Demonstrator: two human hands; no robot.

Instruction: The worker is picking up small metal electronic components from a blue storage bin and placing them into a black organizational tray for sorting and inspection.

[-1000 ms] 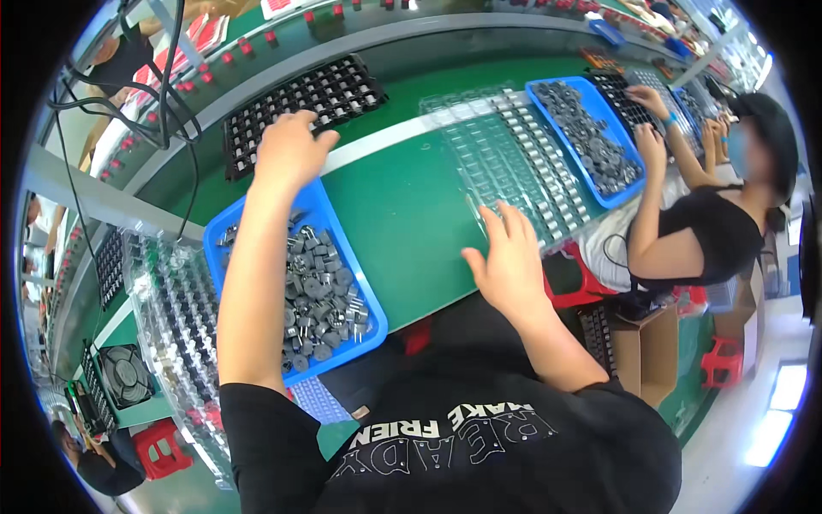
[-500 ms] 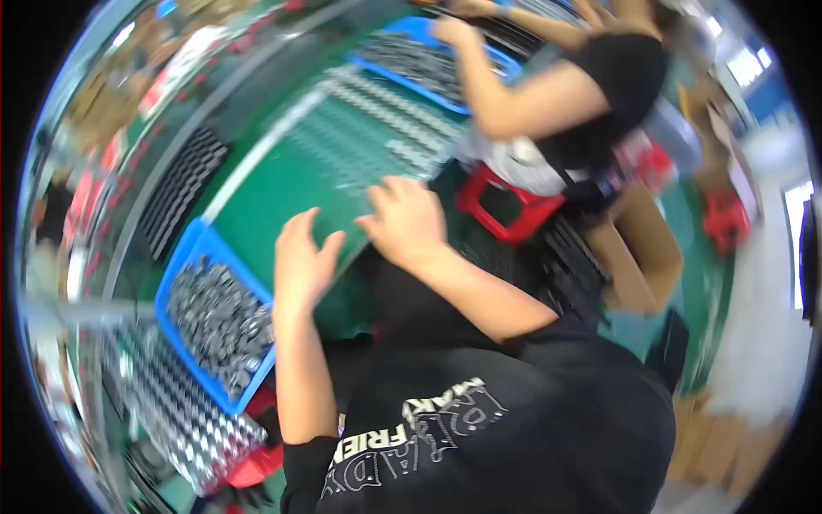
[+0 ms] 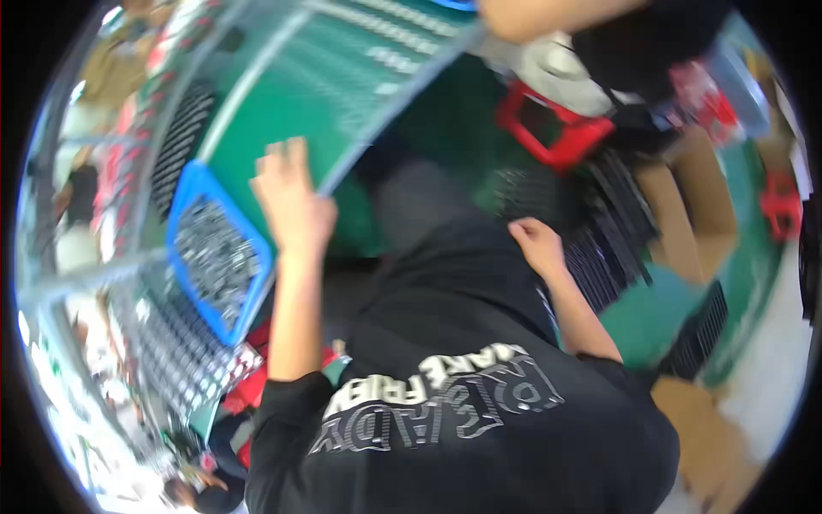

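Note:
My left hand (image 3: 294, 201) is over the near edge of the green worktable (image 3: 257, 116), fingers stretched out and nothing held; blur hides whether it touches the surface. Left of it is a blue tray (image 3: 190, 184) heaped with small dark grey parts (image 3: 218, 261). My right hand (image 3: 538, 244) is low beside my right thigh, its fingers curled in and no object showing in it. Close to that hand are stacked black ridged trays (image 3: 599, 265). Rows of small pale parts (image 3: 394, 60) lie at the far end of the table.
A co-worker's arm (image 3: 556, 13) reaches in at the top, beside a red stool (image 3: 556, 141). At the right stands an open cardboard box (image 3: 689, 206). A black ridged tray (image 3: 184, 128) lies past the table's left rail, and a clear tray of parts (image 3: 184, 343) is at lower left.
The view has swung to the right. My right hand has left the table area and dropped beside my thigh, its fingers now curled. My left hand has turned palm down at the table edge.

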